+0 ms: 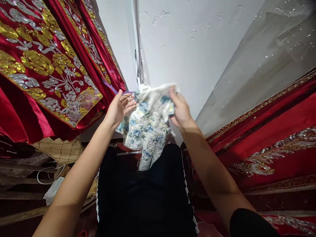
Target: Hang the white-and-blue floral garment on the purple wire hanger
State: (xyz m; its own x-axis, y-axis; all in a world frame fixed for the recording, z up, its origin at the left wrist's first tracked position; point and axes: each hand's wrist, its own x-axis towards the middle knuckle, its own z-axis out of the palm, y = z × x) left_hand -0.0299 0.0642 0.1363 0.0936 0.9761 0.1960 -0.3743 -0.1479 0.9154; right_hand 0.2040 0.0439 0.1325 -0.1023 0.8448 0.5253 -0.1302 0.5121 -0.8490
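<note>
A white garment with a blue and yellow floral print [151, 121] hangs in front of me, its upper part smeared by motion. My right hand [181, 108] is closed on the garment's upper right edge, thumb on top of the cloth. At the garment's upper left is my left hand [119, 108], thumb and fingers closed around a thin purple hanger [111, 86]. One end of the hanger reaches the garment's upper left; the rest slants up and left, blurred. The garment's lower part dangles down in front of my dark trousers [148, 197].
Red satin cloth with gold and silver sequins [49, 65] hangs at the left. On the right are sheer beaded white fabric [242, 75] and red embroidered cloth [271, 138]. A white wall [192, 42] with a metal pole [135, 36] stands ahead. Wooden slats [22, 196] lie lower left.
</note>
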